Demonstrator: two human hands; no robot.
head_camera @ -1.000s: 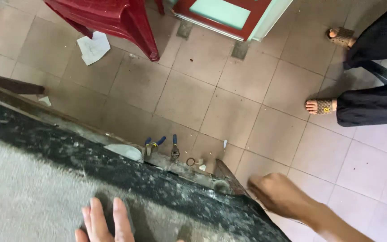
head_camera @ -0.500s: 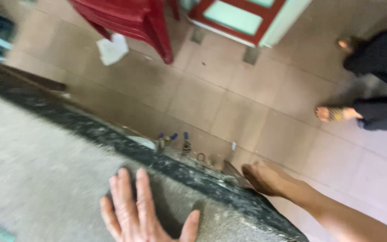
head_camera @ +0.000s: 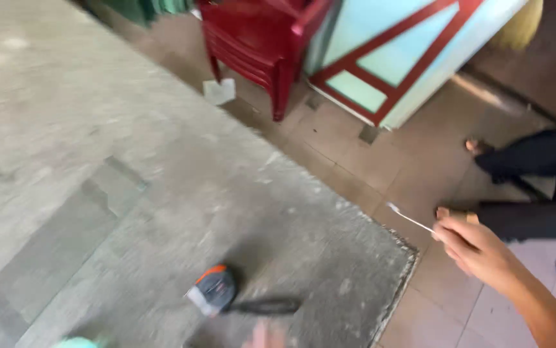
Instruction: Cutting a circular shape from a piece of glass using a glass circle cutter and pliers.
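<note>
Though blurred by head motion, shows a broad grey bench [head_camera: 130,167] filling the left and middle. Beyond its far edge, a pale blue cabinet with red trim [head_camera: 413,51] and stacked red chairs [head_camera: 258,45] on the tiled floor. Off the right corner, another person's black-trousered legs [head_camera: 536,187]. Past the right edge, over the tiles, the right hand [head_camera: 474,248], pinched narrowly on a thin white stick [head_camera: 410,219]. Near the front edge, an orange-and-grey tape measure [head_camera: 213,290] with a dark strap [head_camera: 268,305]. Just beside it, blurred fingertips of the left hand [head_camera: 262,335]; cannot tell its grip. Likely risks: dropping the lightly pinched stick onto the tiles, or nudging the tape measure off the front edge.
</note>
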